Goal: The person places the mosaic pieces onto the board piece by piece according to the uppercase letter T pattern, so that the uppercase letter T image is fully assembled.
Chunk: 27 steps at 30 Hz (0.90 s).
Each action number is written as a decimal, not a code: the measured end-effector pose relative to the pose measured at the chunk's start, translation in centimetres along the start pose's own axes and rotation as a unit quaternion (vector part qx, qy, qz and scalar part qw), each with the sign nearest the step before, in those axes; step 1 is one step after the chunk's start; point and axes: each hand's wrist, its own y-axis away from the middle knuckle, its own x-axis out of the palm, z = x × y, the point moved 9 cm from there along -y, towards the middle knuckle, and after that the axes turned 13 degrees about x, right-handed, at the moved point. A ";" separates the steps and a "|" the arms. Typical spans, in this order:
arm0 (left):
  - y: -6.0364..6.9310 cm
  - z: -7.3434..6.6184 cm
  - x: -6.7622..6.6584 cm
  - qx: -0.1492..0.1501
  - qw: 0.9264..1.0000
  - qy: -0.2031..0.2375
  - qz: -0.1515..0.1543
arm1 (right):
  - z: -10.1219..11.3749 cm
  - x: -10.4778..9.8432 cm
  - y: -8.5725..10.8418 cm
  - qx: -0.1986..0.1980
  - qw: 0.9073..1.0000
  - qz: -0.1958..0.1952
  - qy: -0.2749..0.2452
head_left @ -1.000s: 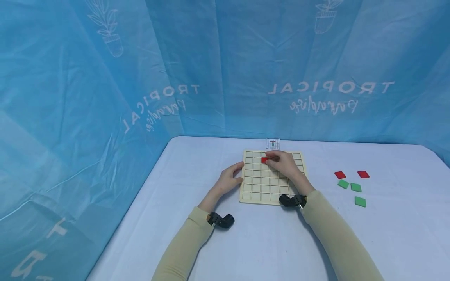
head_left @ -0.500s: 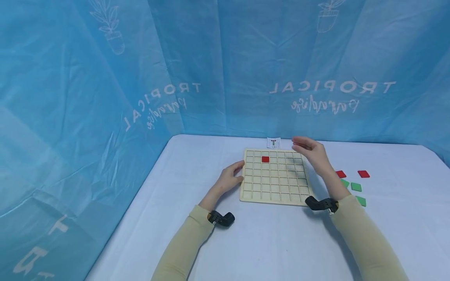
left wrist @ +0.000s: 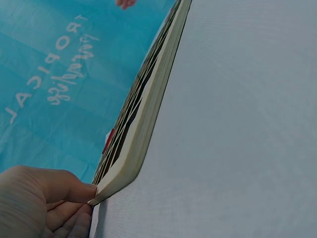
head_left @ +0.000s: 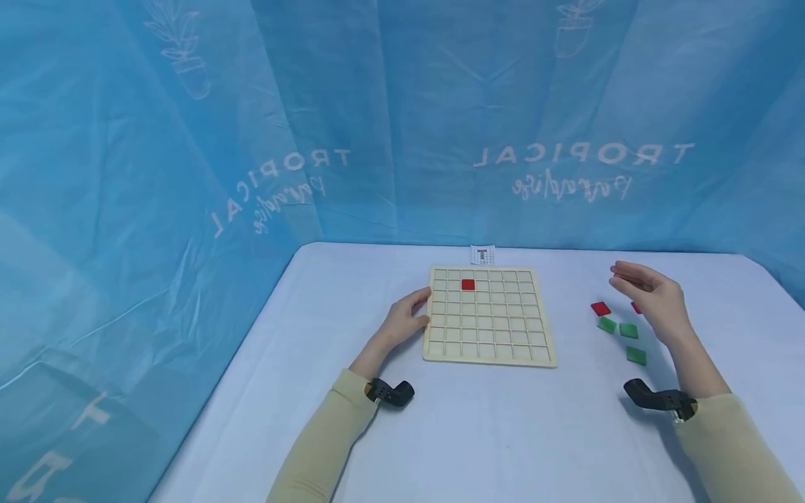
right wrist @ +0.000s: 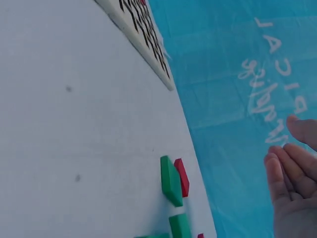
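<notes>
Against the left edge of a pale wooden grid board (head_left: 487,318) rests my left hand (head_left: 397,323); its thumb (left wrist: 79,190) and fingers touch that edge. One red square tile (head_left: 468,284) sits in a cell near the board's far side. My right hand (head_left: 657,304) is in the air to the right, thumb and fingers apart with nothing between them. Under and beside it lie loose tiles: a red one (head_left: 600,309), another red one (head_left: 636,307) partly hidden by the hand, and green ones (head_left: 606,325), a second green tile (head_left: 629,330) and a third green tile (head_left: 636,355).
A small pattern card (head_left: 482,255) with a T-shaped design on a grid lies just behind the board. White cloth covers the table (head_left: 478,433). Blue printed curtains (head_left: 434,140) hang behind and at the left.
My right hand has let go of the red tile on the board and moved right, over the loose tiles. The left hand has stayed at the board's edge.
</notes>
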 end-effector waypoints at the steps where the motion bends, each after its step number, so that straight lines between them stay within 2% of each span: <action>1: 0.0 0.0 0.0 0.002 1.000 0.000 -0.002 | -0.2 -0.1 0.1 0.000 1.000 0.002 0.004; 10: 0.1 -0.4 0.1 0.006 1.000 0.011 0.001 | -2.7 0.6 0.5 0.013 0.999 0.004 0.045; 18: 0.1 -0.5 0.0 0.003 1.000 0.008 0.000 | -3.8 1.3 0.7 0.014 0.998 -0.013 0.056; 27: 0.1 -0.3 -0.2 0.002 1.000 0.003 -0.002 | -4.5 3.2 0.6 -0.007 0.993 -0.025 0.117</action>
